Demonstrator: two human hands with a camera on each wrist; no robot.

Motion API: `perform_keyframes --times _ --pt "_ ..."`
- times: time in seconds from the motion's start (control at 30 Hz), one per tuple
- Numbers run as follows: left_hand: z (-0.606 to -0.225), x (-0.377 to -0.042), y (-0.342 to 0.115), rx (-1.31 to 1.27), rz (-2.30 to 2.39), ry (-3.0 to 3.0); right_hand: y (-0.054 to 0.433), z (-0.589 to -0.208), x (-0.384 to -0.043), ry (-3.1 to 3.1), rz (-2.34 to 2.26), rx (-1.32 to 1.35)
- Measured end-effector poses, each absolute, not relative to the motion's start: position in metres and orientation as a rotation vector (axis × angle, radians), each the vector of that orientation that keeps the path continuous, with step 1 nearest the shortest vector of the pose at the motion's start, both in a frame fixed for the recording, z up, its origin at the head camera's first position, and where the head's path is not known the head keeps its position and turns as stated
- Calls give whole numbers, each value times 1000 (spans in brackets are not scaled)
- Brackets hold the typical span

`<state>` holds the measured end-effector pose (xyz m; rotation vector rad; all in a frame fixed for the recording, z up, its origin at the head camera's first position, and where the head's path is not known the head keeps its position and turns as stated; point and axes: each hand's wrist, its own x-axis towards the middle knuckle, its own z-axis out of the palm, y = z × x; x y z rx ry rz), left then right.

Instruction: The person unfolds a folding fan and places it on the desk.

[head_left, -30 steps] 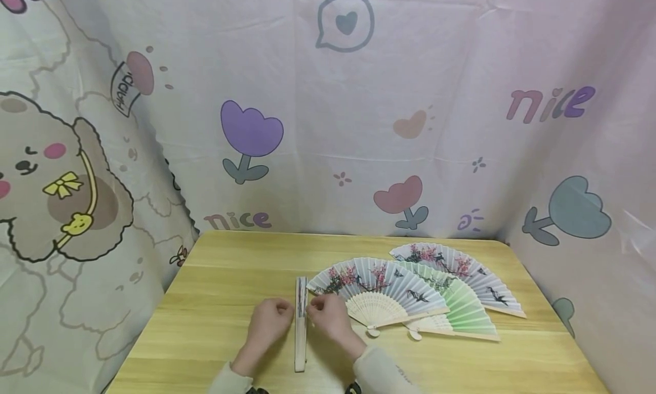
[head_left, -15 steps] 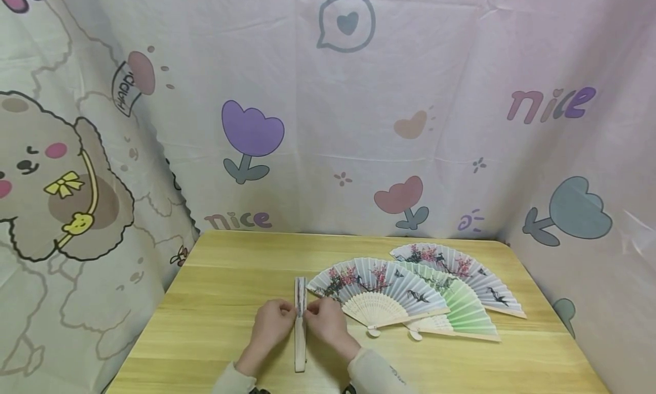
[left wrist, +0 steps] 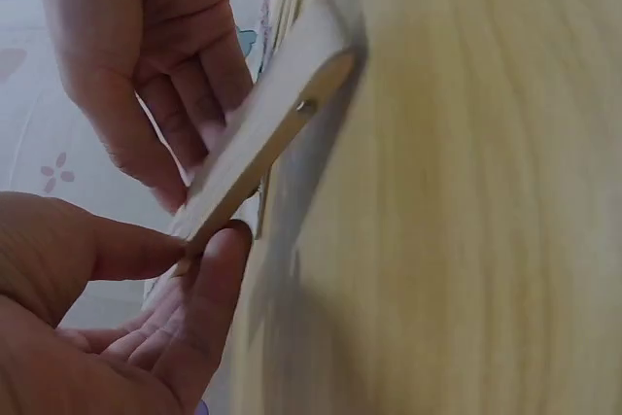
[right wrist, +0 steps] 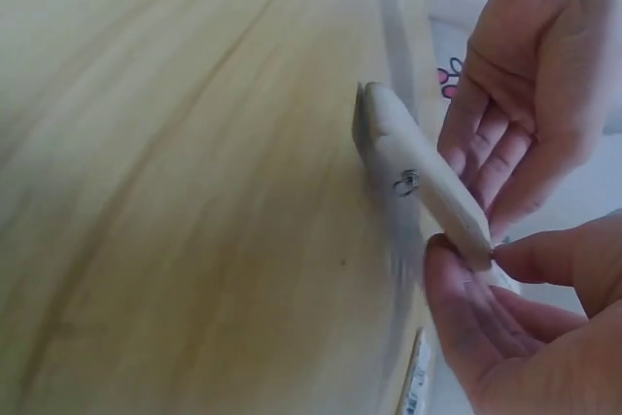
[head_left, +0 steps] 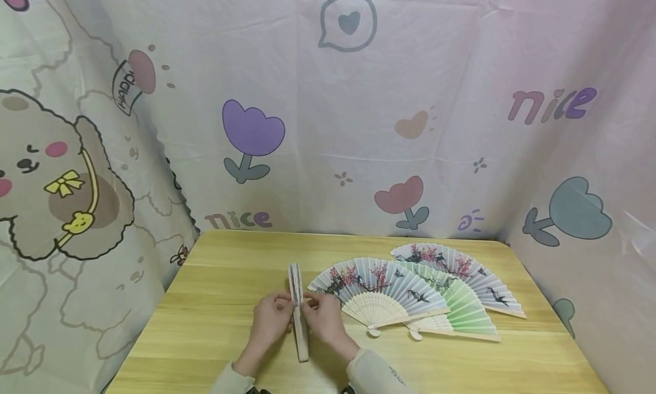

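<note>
A folded hand fan, pale wood with a printed leaf along its edge, lies between my two hands near the middle of the table. My left hand pinches its left side with thumb and fingers. From the right, my right hand grips the opposite side at about the same height. The left wrist view shows the fan's riveted end tipped over the tabletop, its shadow beside it. In the right wrist view the fan's wooden body slants down to the thumb and fingers.
To the right lie spread fans: a white one with pink blossoms overlaps a green one, and another white fan lies behind. The wooden table meets a printed curtain at its back and sides.
Both hands have closed in on the folded fan. It has shifted away from the person and tilted, its far end leaning left. The spread fans have stayed put.
</note>
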<state>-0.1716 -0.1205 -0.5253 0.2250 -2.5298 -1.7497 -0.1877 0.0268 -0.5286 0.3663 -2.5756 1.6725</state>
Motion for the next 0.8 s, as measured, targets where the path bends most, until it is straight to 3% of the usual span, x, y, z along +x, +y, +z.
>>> perform_keyframes --times 0.8 --pt "-491 -179 -119 4 -2020 -2294 48 -487 -199 -2335 2308 258"
